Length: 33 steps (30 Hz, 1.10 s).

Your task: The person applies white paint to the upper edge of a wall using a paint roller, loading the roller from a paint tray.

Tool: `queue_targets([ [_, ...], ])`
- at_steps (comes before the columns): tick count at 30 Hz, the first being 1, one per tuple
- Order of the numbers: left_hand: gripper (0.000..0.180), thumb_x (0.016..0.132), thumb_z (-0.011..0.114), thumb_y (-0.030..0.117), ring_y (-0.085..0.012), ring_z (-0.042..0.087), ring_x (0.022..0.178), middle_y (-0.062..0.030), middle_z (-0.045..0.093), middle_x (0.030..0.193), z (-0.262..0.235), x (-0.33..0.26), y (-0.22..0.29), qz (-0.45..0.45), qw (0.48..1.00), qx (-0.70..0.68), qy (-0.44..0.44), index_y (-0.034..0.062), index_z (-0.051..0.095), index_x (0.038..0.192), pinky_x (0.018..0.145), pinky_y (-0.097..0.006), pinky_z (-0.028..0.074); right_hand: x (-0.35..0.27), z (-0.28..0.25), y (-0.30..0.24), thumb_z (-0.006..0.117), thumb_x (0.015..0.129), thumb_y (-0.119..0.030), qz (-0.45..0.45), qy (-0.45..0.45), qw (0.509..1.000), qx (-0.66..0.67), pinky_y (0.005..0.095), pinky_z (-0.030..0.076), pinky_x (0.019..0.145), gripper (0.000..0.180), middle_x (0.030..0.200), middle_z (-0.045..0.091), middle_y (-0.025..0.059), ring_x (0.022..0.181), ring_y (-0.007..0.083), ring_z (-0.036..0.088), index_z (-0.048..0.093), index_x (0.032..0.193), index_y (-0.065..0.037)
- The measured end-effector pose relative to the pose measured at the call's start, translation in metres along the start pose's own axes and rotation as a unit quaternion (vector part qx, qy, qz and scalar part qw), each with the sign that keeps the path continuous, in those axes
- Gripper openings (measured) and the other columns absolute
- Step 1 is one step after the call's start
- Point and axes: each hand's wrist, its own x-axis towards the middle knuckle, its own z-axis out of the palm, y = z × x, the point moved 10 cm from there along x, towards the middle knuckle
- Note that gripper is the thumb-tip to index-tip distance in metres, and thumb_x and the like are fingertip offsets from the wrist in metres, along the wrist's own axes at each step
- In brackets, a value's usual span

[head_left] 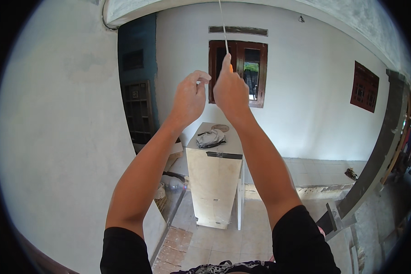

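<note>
Both my arms reach up in front of me. My right hand [233, 89] is closed around a thin tool with an orange handle [231, 68], most of it hidden by the fingers. Its index finger points upward along a long, narrow pale strip [224, 28], which runs up to the top edge of the picture. Whether that strip is a blade seen edge-on or a cord, I cannot tell. Just left of it, my left hand [192, 98] has curled fingers with the thumb close below pale, dusty fingertips; anything inside them is hidden.
Below my hands stands a tall pale cabinet [214, 187] with a crumpled grey-white bag [211, 138] on top. A plain wall [55, 128] rises close at left. Overhead runs a pale beam [146, 10]. A plastic bottle [172, 183] lies beside the cabinet; a dark post [374, 160] stands right.
</note>
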Motion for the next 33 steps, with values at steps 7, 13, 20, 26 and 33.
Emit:
queue_targets([
  [7,0.031,0.110,0.048,0.019,-0.0211,0.065,0.094,-0.0117,0.074,0.110,0.055,0.006,0.018,-0.068,0.995,-0.069,-0.024,0.0002,0.066,0.127,0.089,-0.035,0.053,-0.054,-0.037,0.046,0.061,0.090,-0.005,0.018,-0.007,0.999,0.033,0.0533,0.058,0.078,0.075,0.091,0.072,0.0250,0.084,0.0434,0.074,0.035,0.160,0.001],
  [13,0.036,0.112,0.050,0.028,-0.0165,0.062,0.103,-0.0068,0.073,0.107,0.140,-0.027,0.045,-0.249,0.901,-0.318,-0.158,0.0017,0.064,0.132,0.098,-0.033,0.048,-0.107,-0.040,0.095,0.060,0.092,-0.005,0.029,-0.003,0.992,0.123,0.0548,0.056,0.074,0.076,0.093,0.072,0.0216,0.080,0.0427,0.072,0.030,0.162,-0.002],
  [20,0.030,0.110,0.056,0.020,-0.0139,0.064,0.101,-0.0084,0.074,0.106,0.137,-0.037,0.050,-0.216,0.939,-0.256,-0.076,0.0020,0.068,0.130,0.097,-0.031,0.049,-0.127,-0.044,0.094,0.059,0.095,0.002,-0.070,0.080,0.970,0.217,0.0488,0.056,0.077,0.071,0.093,0.071,0.0278,0.084,0.0447,0.072,0.032,0.161,0.002],
  [26,0.040,0.111,0.052,0.023,-0.0186,0.065,0.109,-0.0142,0.074,0.118,0.087,-0.020,0.048,-0.155,0.970,-0.181,-0.058,-0.0002,0.063,0.142,0.102,-0.034,0.049,-0.104,-0.041,0.056,0.054,0.101,0.000,-0.086,0.063,0.950,0.295,0.0511,0.053,0.078,0.066,0.097,0.069,0.0256,0.090,0.0424,0.069,0.031,0.162,0.000],
  [33,0.045,0.112,0.045,0.023,-0.0296,0.067,0.117,-0.0206,0.070,0.131,0.024,-0.005,0.046,-0.076,0.988,-0.090,-0.097,-0.0015,0.055,0.148,0.106,-0.038,0.048,-0.030,-0.032,0.009,0.052,0.103,-0.005,-0.068,0.075,0.960,0.260,0.0516,0.054,0.072,0.056,0.086,0.070,0.0283,0.081,0.0437,0.072,0.040,0.156,0.005],
])
